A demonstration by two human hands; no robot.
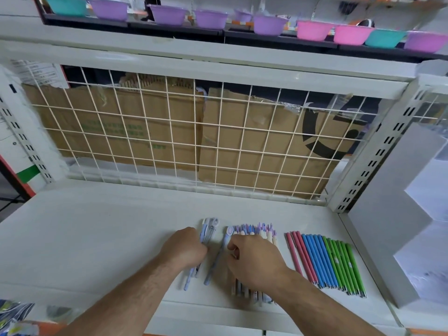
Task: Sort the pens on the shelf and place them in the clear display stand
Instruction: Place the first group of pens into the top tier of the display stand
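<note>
On the white shelf [101, 229] lie groups of pens. My left hand [185, 248] is closed around a small bunch of pale blue pens [208, 230] with round white caps. My right hand [254, 259] rests on a pile of pastel character pens [254, 230] and pinches one lilac pen [218, 258] that lies between the two groups. To the right lies a neat row of pink pens [299, 255], blue pens [317, 260] and green pens [345, 265]. A white stepped display stand [397, 214] sits at the far right.
A white wire grid [184, 132] with cardboard behind it closes the back of the shelf. Slotted uprights [373, 161] stand at both sides. Coloured plastic bowls [167, 14] line the shelf above. Some packaged goods [14, 314] lie at the bottom left.
</note>
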